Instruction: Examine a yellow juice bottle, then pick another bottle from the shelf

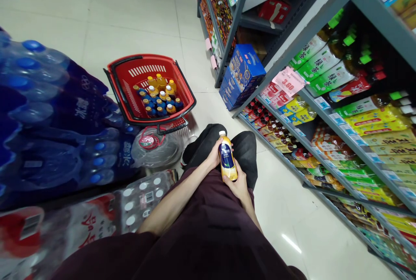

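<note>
A drink bottle [227, 158] with yellow contents, a dark blue label and a white cap is held upright above my lap, its label facing me. My left hand [215, 153] grips it near the top on the left side. Lower down, my right hand [238, 181] wraps around its base from the right. Ahead to the left, a red shopping basket [152, 63] with black handles holds several bottles [161, 93] with white, yellow and dark blue caps.
Shrink-wrapped water bottle packs [65, 111] are stacked at left, with more wrapped packs [143, 200] below. A bagged round item [156, 145] sits by the basket. Drink shelves [325, 111] run along the right, blue boxes [242, 74] at their end. Tiled floor [130, 20] lies ahead.
</note>
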`<state>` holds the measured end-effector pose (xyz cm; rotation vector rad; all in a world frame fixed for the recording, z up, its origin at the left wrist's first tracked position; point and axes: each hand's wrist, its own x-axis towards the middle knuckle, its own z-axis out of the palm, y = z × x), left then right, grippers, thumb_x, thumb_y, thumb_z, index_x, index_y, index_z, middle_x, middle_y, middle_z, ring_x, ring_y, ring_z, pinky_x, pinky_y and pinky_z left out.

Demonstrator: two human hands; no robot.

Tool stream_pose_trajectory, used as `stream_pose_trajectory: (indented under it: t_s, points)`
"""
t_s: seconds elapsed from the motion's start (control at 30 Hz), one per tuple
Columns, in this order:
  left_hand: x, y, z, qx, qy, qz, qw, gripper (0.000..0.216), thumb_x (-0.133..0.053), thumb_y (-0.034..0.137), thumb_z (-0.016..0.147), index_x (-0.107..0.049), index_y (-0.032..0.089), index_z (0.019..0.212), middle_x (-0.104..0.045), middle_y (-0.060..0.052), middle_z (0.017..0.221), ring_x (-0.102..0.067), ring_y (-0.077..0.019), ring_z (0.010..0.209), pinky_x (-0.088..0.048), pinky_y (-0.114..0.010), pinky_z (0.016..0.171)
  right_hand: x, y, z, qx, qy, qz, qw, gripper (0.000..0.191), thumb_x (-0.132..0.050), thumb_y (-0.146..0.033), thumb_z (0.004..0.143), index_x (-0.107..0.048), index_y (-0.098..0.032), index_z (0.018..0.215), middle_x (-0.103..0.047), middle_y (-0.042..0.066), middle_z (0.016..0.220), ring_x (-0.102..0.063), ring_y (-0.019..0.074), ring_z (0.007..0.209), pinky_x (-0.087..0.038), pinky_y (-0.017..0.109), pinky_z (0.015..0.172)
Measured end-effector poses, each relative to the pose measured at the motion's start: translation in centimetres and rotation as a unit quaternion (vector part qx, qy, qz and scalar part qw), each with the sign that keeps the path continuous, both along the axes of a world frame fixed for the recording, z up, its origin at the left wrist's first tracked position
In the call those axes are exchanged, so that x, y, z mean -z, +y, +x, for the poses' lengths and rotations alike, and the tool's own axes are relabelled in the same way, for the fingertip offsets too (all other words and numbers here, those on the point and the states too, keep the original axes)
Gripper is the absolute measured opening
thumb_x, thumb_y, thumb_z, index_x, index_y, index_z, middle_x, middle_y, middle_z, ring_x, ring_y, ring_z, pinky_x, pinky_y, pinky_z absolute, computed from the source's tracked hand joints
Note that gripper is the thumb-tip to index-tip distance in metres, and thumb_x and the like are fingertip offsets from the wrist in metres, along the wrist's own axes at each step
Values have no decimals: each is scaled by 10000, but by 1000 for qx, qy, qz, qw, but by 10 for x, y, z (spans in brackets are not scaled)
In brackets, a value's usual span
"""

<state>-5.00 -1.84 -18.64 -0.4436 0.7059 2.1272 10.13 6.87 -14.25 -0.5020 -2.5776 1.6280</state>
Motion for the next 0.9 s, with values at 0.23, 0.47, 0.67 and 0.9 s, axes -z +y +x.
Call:
stream_pose_trajectory:
  t_s: [0.23,0.47,0.67,0.9]
  points:
    - [0,1,3,-6,41,-47,998,422,-797,391,741,-648,94,1001,-753,-143,982,-713,-205,746,-588,-300,643,3,2,2,-21,7,-9,1000,788,-714,-396,832,-401,-171,1519,-648,119,1375,-657,289,1214,-517,421,1063]
    - [-2,0,4,-11,75,-51,996,499,-863,319,678,-617,104,1056,-742,-143,1030,-715,-197,757,-581,-310,678,9,5,4,-18,2,-24,1000,772,-684,-431,867,-371,-191,1531,-622,115,1410,-634,293,1248,-519,418,1055]
    - [-2,-3,8,23,163,-45,985,743,-905,229,620,-499,148,1237,-675,-168,1215,-728,-248,903,-591,-348,746,7,3,1,20,-8,-55,998,614,-608,-469,916,-447,-200,1443,-717,106,1239,-706,260,1090,-565,379,943]
    - [0,-8,11,110,266,47,956,1227,-885,129,639,-100,398,1543,-485,-193,1462,-691,-357,1098,-618,-437,793,10,4,-3,70,-19,-92,993,535,-558,-495,945,-436,-208,1381,-755,86,1115,-733,238,987,-575,344,856]
